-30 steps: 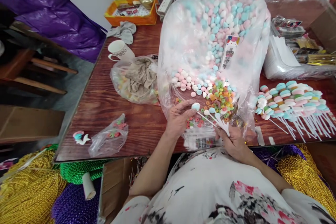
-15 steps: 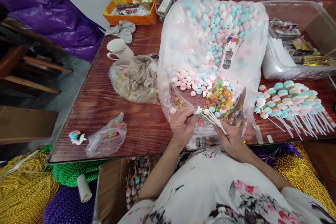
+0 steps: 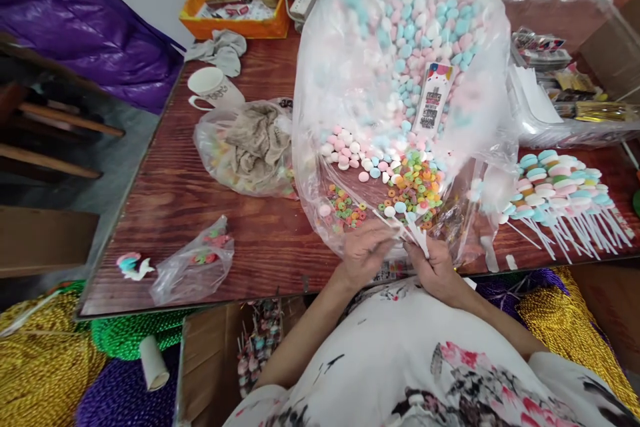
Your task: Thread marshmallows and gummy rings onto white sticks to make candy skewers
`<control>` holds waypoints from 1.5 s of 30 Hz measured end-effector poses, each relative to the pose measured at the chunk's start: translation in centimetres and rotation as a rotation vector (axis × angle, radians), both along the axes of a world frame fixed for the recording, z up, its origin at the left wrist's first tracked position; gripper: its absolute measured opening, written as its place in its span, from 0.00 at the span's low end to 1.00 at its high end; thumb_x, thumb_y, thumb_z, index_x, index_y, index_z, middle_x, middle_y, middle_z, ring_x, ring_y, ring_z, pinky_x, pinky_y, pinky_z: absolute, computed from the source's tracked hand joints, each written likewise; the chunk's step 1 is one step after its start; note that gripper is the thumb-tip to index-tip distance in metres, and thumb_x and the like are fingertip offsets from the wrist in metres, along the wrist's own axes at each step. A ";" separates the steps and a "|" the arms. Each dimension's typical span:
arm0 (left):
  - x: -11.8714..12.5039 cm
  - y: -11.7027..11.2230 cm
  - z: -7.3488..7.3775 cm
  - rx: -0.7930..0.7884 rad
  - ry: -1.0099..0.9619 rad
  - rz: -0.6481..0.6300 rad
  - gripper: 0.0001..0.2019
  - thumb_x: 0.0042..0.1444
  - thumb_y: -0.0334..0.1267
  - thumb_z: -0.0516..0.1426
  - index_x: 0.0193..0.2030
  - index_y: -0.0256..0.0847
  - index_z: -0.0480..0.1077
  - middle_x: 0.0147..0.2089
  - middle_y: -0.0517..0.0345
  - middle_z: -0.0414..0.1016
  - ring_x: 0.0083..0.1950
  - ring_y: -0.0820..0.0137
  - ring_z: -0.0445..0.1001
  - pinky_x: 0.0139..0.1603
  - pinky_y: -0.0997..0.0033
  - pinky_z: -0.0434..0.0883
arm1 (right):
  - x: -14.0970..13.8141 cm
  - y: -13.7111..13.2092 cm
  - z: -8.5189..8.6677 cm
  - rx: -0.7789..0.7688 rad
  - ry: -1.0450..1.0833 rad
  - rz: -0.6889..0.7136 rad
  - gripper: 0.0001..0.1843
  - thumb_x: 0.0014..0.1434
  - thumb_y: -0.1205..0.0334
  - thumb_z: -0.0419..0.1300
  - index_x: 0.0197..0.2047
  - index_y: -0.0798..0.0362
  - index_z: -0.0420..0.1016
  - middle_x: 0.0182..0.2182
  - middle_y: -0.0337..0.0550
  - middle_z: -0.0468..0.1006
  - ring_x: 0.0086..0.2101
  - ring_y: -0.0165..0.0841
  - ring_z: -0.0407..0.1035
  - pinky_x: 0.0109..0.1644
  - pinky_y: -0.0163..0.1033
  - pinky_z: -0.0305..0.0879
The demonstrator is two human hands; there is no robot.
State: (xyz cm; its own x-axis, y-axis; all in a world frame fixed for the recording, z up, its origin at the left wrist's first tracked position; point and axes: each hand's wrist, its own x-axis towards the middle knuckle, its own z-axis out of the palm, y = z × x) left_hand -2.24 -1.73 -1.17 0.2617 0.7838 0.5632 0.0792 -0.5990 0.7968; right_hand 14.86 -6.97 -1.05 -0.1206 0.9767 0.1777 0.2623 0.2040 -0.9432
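My right hand [image 3: 436,268], at the table's front edge, is closed around several thin white sticks [image 3: 416,235] that point up and to the left. Close beside it, my left hand [image 3: 367,248] has its fingers pinched together on one white stick [image 3: 384,219], whose end sticks out past the fingertips. Just beyond the hands lie small coloured gummy rings [image 3: 417,180] and round pink, white and blue marshmallows [image 3: 345,148], on and in front of a large clear plastic bag [image 3: 320,67] full of such marshmallows. At right lies a pile of finished-looking marshmallow sticks [image 3: 560,187].
A printed card stack [image 3: 433,99] rests on the bag. Behind right stands a clear plastic bin [image 3: 555,133] of packets. Leftward are a mug [image 3: 216,88], a bag with a brown cloth [image 3: 260,140], a small candy bag [image 3: 200,260] and an orange tray [image 3: 235,28].
The white and blue sweet at my left fingertips no longer shows there. My left hand has come in closer to the sticks and pinches one. The view has shifted slightly.
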 end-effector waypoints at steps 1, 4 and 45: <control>0.3 -0.4 -0.1 -0.009 0.019 -0.060 0.14 0.58 0.31 0.62 0.51 0.45 0.77 0.44 0.51 0.82 0.45 0.68 0.80 0.45 0.68 0.77 | 0.1 0.0 -0.3 -0.017 0.021 -0.020 0.11 0.68 0.61 0.52 0.43 0.51 0.75 0.28 0.37 0.72 0.28 0.30 0.63 0.35 0.35 0.62; 0.5 0.0 -0.1 -0.076 0.101 -0.149 0.15 0.61 0.34 0.59 0.55 0.43 0.75 0.47 0.48 0.81 0.48 0.66 0.80 0.48 0.66 0.77 | 0.8 0.2 -1.1 -0.106 0.127 -0.120 0.12 0.67 0.58 0.54 0.32 0.52 0.72 0.23 0.34 0.66 0.24 0.28 0.58 0.30 0.34 0.58; -0.9 0.8 0.6 -0.634 -0.445 0.315 0.10 0.44 0.38 0.70 0.35 0.41 0.80 0.30 0.60 0.81 0.23 0.73 0.76 0.27 0.72 0.76 | 1.7 0.7 0.6 0.102 -0.414 0.059 0.15 0.53 0.77 0.48 0.38 0.52 0.69 0.29 0.41 0.74 0.28 0.33 0.67 0.34 0.36 0.61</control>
